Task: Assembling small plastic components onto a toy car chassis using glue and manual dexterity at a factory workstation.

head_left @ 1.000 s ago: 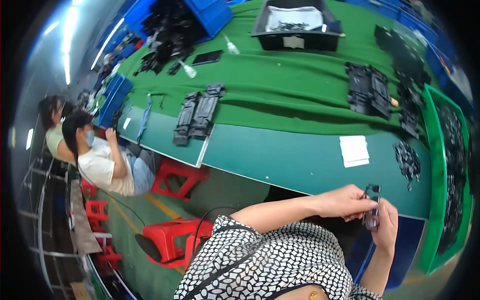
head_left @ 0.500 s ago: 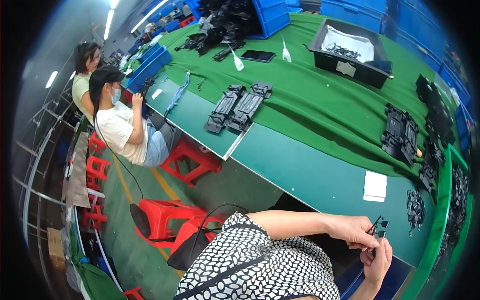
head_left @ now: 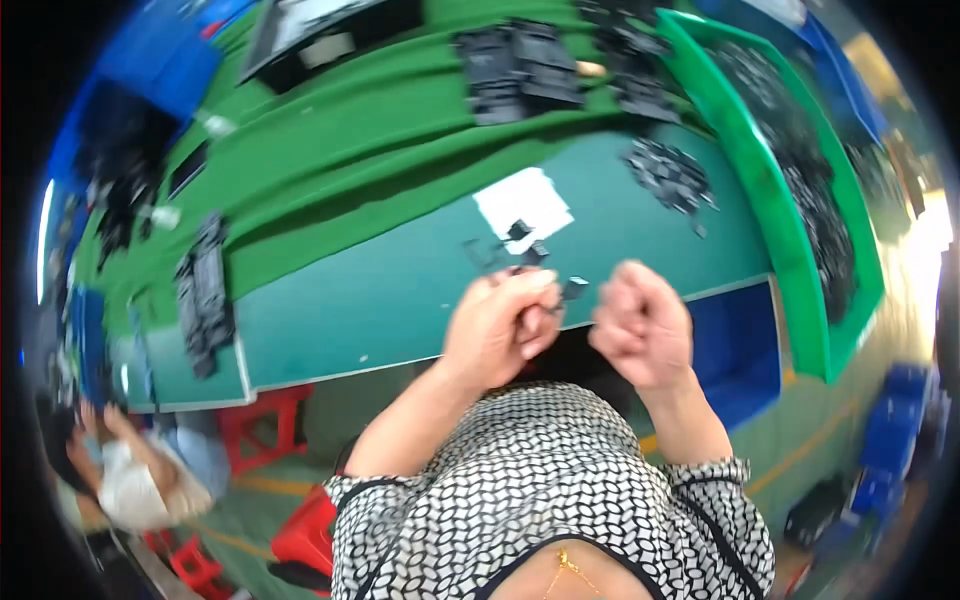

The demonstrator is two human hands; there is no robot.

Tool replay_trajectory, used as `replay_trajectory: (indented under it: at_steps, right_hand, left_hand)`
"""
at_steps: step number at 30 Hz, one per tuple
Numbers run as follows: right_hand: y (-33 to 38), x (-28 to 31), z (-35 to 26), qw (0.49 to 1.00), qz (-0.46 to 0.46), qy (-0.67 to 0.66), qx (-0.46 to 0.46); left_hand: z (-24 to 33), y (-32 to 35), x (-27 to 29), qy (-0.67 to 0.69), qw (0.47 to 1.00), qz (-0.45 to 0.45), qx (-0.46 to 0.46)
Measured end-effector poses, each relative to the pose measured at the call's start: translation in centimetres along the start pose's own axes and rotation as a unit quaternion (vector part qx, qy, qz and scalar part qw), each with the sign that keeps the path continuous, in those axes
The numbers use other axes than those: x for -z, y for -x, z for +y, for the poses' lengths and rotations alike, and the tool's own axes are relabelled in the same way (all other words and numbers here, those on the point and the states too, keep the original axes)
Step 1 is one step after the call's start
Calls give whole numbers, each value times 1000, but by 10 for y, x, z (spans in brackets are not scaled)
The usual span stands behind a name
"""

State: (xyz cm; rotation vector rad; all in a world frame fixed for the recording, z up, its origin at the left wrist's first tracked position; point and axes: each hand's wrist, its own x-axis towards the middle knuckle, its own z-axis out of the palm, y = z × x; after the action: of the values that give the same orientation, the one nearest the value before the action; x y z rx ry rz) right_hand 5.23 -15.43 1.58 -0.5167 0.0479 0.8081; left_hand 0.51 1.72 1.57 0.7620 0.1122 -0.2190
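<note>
A small black plastic part (head_left: 572, 288) is held above the near edge of a teal workbench (head_left: 400, 290), pinched at the fingertips of the left hand (head_left: 497, 325), whose fingers curl tight around it. The right hand (head_left: 640, 322) hangs just beside it as a closed fist; whether it grips anything cannot be told, as motion blur softens both hands. Just beyond them on the bench lies a white sheet of paper (head_left: 525, 202) with a few more small black pieces (head_left: 520, 232) on and beside it, and further right a loose heap of black parts (head_left: 672, 175) sits near a long green tray (head_left: 765, 180) filled with more. Stacks of black moulded frames (head_left: 518, 60) rest on the green cloth behind. Work this fine is judged best done close over the bench, with a firm fingertip pinch, so that a dropped piece lands on the mat and not on the floor.
</note>
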Motion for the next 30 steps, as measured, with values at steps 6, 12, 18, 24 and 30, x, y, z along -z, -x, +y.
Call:
replay_trajectory:
  at_steps: [6,12,18,24,30]
  right_hand:
    - [8,7,-3,977,-5,202,-62]
    - [13,5,0,963,0,243,-119]
    - [13,0,-2,948,1,287,-139]
    - [10,5,6,944,-6,328,-10]
    - [14,6,6,939,-19,343,-7]
  left_hand:
    - [8,2,8,-261,963,-1,71]
    - [6,6,-4,-311,944,-26,111]
    - [9,5,1,-324,935,-7,144]
    - [13,7,6,-231,958,-30,164]
    - [13,3,3,-286,940,-73,171]
